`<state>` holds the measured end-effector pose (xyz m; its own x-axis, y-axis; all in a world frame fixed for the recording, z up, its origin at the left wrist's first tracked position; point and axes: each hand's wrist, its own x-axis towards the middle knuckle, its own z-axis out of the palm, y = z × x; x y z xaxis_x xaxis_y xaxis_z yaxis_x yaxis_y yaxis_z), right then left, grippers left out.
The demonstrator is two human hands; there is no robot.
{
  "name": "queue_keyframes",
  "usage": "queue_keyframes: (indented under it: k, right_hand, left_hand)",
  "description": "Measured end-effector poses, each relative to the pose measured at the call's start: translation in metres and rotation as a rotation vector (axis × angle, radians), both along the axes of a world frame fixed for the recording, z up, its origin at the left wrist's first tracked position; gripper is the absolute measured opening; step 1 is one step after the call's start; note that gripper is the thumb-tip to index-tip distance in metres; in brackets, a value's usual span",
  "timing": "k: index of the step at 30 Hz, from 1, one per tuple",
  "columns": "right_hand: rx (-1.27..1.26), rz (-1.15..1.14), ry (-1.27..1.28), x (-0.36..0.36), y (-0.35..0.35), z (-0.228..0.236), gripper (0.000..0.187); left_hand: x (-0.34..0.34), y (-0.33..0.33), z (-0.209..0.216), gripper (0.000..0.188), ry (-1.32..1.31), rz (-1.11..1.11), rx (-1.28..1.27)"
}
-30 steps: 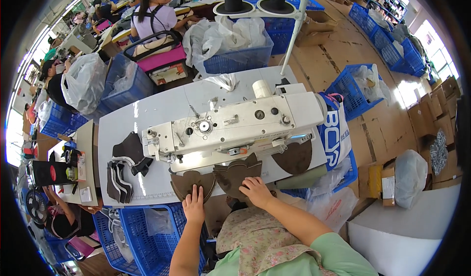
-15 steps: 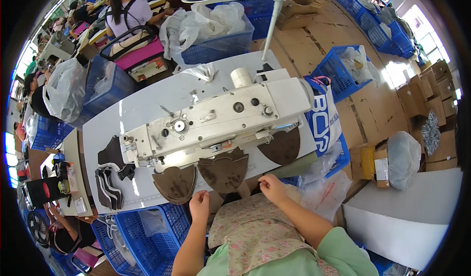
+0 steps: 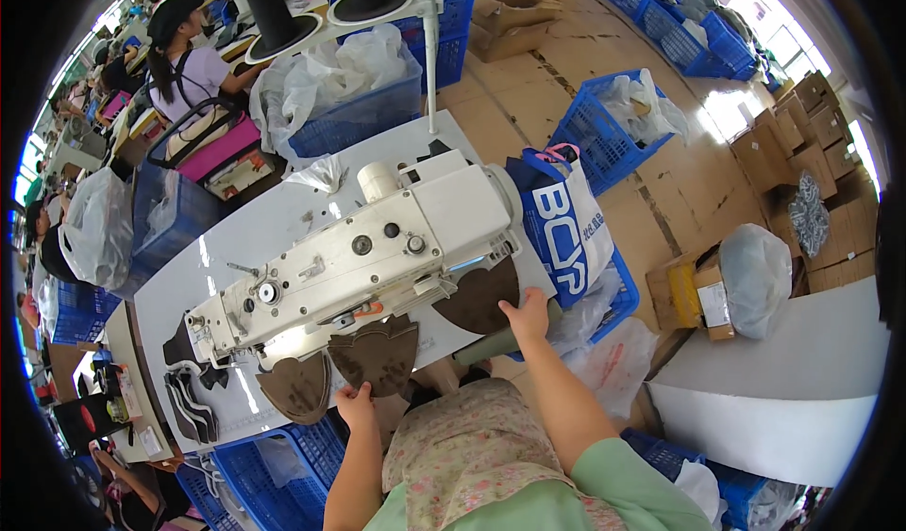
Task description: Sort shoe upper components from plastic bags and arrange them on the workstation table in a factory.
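A white sewing machine (image 3: 396,248) lies across the pale tabletop (image 3: 236,290). Along its near side are three dark brown cut pieces with curved edges: a left piece (image 3: 294,389), a middle piece (image 3: 375,357) with a notched top edge, and a right piece (image 3: 478,297) partly under the machine head. My left hand (image 3: 357,408) is closed, its fingertips at the lower edge of the middle piece. My right hand (image 3: 528,315) pinches the near right edge of the right piece between thumb and fingers.
Dark strips with white edges (image 3: 192,404) lie at the table's left end. Blue crates (image 3: 274,479) stand below the near edge. A blue and white bag (image 3: 563,229) hangs at the right end. Black thread cones (image 3: 276,16) stand beyond the machine; a person (image 3: 179,68) sits far left.
My right hand has moved up onto the right brown piece. My left hand has come to the middle piece's lower edge. The whole view has shifted, with the table now further left.
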<state>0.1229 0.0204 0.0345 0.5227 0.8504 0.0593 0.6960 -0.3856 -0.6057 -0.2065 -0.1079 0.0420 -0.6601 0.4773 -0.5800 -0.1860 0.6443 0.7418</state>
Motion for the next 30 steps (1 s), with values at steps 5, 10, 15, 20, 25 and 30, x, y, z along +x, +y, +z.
queue_keyframes:
  k: [5, 10, 15, 20, 25, 30]
  right_hand:
    - [-0.243, 0.008, 0.101, 0.002, 0.008, -0.001, 0.045]
    - [-0.404, 0.077, 0.161, 0.010, 0.009, 0.000, 0.036]
    - [-0.321, 0.067, 0.188, 0.013, -0.004, 0.003, 0.039]
    - [-0.427, 0.114, 0.105, 0.007, -0.008, 0.022, 0.043]
    - [-0.266, 0.038, 0.287, 0.013, -0.031, -0.010, 0.041]
    - [-0.301, -0.123, 0.842, 0.021, -0.040, 0.004, 0.033]
  left_hand:
    - [-0.005, -0.007, -0.002, 0.021, -0.065, -0.001, 0.100]
    - [0.001, -0.008, 0.016, 0.017, -0.125, 0.053, 0.100]
    - [0.009, -0.010, 0.030, 0.009, -0.200, 0.082, 0.205]
    - [0.008, -0.017, 0.033, 0.009, -0.322, 0.065, 0.321]
    - [0.015, -0.019, 0.044, 0.012, -0.522, 0.108, 0.358]
    - [0.014, -0.015, 0.038, 0.026, -0.667, 0.095, 0.261]
